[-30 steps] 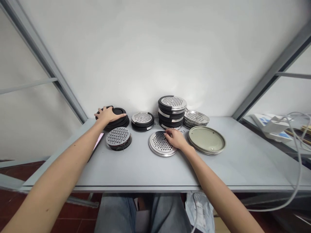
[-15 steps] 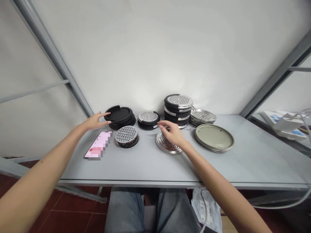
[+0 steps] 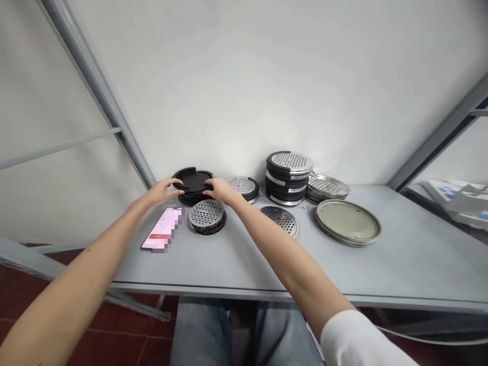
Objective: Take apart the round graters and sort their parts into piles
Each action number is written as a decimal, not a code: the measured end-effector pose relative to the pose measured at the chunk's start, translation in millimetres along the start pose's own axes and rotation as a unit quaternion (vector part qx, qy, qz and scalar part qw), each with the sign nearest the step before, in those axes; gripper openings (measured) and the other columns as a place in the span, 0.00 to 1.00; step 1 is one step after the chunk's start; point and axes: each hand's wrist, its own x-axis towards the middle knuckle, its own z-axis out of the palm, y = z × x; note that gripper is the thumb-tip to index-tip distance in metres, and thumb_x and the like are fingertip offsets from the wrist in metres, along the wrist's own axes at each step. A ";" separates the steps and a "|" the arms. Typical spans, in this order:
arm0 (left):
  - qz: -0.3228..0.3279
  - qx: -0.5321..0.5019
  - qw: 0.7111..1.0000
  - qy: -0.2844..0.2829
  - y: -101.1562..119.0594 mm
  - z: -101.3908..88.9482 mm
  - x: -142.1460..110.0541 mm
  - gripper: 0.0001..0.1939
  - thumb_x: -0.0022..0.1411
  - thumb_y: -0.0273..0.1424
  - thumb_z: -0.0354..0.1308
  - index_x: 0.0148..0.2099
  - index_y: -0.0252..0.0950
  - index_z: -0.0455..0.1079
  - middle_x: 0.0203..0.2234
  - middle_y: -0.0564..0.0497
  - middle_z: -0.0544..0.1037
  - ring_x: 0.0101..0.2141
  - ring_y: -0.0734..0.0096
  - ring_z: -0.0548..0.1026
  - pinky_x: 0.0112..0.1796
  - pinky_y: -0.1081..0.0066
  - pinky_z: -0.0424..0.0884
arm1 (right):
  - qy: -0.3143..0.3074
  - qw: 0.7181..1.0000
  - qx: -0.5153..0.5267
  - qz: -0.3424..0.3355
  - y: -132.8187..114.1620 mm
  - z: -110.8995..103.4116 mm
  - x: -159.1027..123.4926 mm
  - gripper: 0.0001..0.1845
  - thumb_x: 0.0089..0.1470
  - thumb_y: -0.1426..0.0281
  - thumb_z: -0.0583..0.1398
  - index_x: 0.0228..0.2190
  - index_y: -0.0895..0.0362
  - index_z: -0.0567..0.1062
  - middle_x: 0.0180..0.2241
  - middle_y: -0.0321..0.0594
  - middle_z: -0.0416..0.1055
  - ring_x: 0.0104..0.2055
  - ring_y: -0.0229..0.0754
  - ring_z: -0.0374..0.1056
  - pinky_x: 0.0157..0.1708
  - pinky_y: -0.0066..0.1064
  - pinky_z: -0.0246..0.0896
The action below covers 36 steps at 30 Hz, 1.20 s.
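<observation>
both hands are on the stack of black rings (image 3: 192, 179) a little left of the middle of the frame, at the back of the grey bench (image 3: 236, 264) by the white wall (image 3: 244, 76). the left hand (image 3: 163, 191) has its fingers bent around the left edge of the top ring. the right hand (image 3: 218, 188) has its fingers bent around the right edge. the top black ring sits between the two hands, and i cannot tell if it is lifted off the rings under it. just in front of the stack lies a round metal plate with holes (image 3: 206, 214) on some black rings. left of that a phone (image 3: 162, 235) lies flat with its screen lit. right of the hands is a low stack with a holey top (image 3: 243, 186), then a tall stack (image 3: 289, 175), and another holey plate (image 3: 281, 218) lying flat. at the right of the frame is a pile of smooth round lids (image 3: 347, 221).
</observation>
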 end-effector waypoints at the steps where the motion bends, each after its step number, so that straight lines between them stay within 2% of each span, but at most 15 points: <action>1: 0.005 -0.006 1.000 0.003 -1.1 1.4 0.0 0.28 0.49 0.53 0.58 0.44 0.37 0.72 0.43 0.46 0.76 0.44 0.58 0.72 0.46 0.61 0.66 | 0.015 1.000 0.010 -0.008 2.1 0.4 -1.3 0.22 0.54 0.66 0.62 0.49 0.60 0.73 0.51 0.50 0.69 0.52 0.50 0.67 0.53 0.38 0.60; 6: 0.010 -0.035 0.999 0.017 2.7 7.3 -2.0 0.27 0.50 0.52 0.58 0.43 0.36 0.71 0.41 0.46 0.75 0.43 0.60 0.72 0.47 0.63 0.65 | 0.055 0.997 0.043 -0.035 12.9 1.7 -6.9 0.16 0.54 0.68 0.62 0.45 0.57 0.75 0.49 0.46 0.72 0.58 0.48 0.62 0.54 0.37 0.58; 13: 0.017 -0.010 0.998 0.055 9.1 15.4 -7.2 0.23 0.54 0.48 0.58 0.45 0.37 0.72 0.42 0.47 0.75 0.42 0.62 0.72 0.46 0.65 0.65 | 0.100 0.993 0.061 -0.034 16.4 16.2 -8.6 0.16 0.55 0.65 0.62 0.45 0.55 0.75 0.49 0.45 0.72 0.59 0.47 0.61 0.54 0.38 0.58; 19: 0.031 0.009 0.996 0.080 11.8 21.3 -7.5 0.21 0.55 0.47 0.58 0.46 0.39 0.72 0.43 0.47 0.76 0.49 0.57 0.70 0.52 0.62 0.62 | 0.118 0.991 0.056 -0.023 14.7 19.9 -10.0 0.15 0.53 0.65 0.62 0.43 0.57 0.76 0.48 0.46 0.72 0.54 0.48 0.66 0.52 0.38 0.60; 22: 0.032 0.026 0.997 0.071 12.4 22.9 -7.6 0.22 0.56 0.47 0.56 0.47 0.38 0.72 0.44 0.46 0.75 0.47 0.58 0.71 0.50 0.63 0.64 | 0.113 0.992 0.051 -0.027 12.3 18.9 -9.4 0.15 0.53 0.66 0.62 0.43 0.57 0.75 0.47 0.46 0.72 0.50 0.47 0.68 0.50 0.38 0.62; 25: 0.016 0.062 0.997 0.053 10.9 23.9 -9.1 0.29 0.55 0.48 0.56 0.54 0.36 0.67 0.48 0.43 0.72 0.49 0.55 0.70 0.51 0.60 0.65 | 0.097 0.994 0.040 -0.027 7.7 18.0 -7.1 0.16 0.53 0.68 0.62 0.44 0.59 0.73 0.48 0.48 0.70 0.50 0.48 0.67 0.49 0.39 0.62; 28: 0.006 0.074 0.996 0.040 9.4 22.9 -10.1 0.42 0.52 0.51 0.58 0.62 0.31 0.57 0.57 0.37 0.65 0.56 0.50 0.64 0.56 0.54 0.60 | 0.078 0.996 0.031 -0.034 3.1 14.2 -5.5 0.19 0.53 0.70 0.61 0.48 0.62 0.71 0.52 0.53 0.66 0.54 0.49 0.64 0.53 0.41 0.59; 30: 0.015 0.064 0.997 0.045 11.6 20.6 -10.0 0.43 0.53 0.50 0.58 0.63 0.31 0.54 0.58 0.36 0.63 0.58 0.49 0.62 0.57 0.54 0.58 | 0.078 0.995 0.037 -0.045 1.9 6.9 -8.6 0.22 0.54 0.71 0.60 0.50 0.63 0.68 0.54 0.54 0.65 0.54 0.49 0.63 0.54 0.41 0.58; 33: 0.023 0.064 0.992 0.107 28.7 16.4 -10.1 0.37 0.56 0.47 0.57 0.61 0.32 0.57 0.57 0.37 0.65 0.57 0.50 0.63 0.57 0.54 0.59 | 0.118 0.988 0.070 -0.074 4.7 -13.5 -27.5 0.21 0.55 0.72 0.58 0.51 0.61 0.68 0.52 0.51 0.67 0.53 0.47 0.65 0.54 0.40 0.59; 36: 0.037 0.063 0.973 0.217 70.5 18.3 -13.9 0.29 0.60 0.42 0.55 0.59 0.31 0.60 0.55 0.38 0.67 0.55 0.54 0.65 0.56 0.55 0.61 | 0.162 0.975 0.117 -0.101 15.9 -40.4 -67.4 0.16 0.56 0.69 0.57 0.46 0.59 0.72 0.46 0.46 0.73 0.48 0.44 0.69 0.51 0.37 0.62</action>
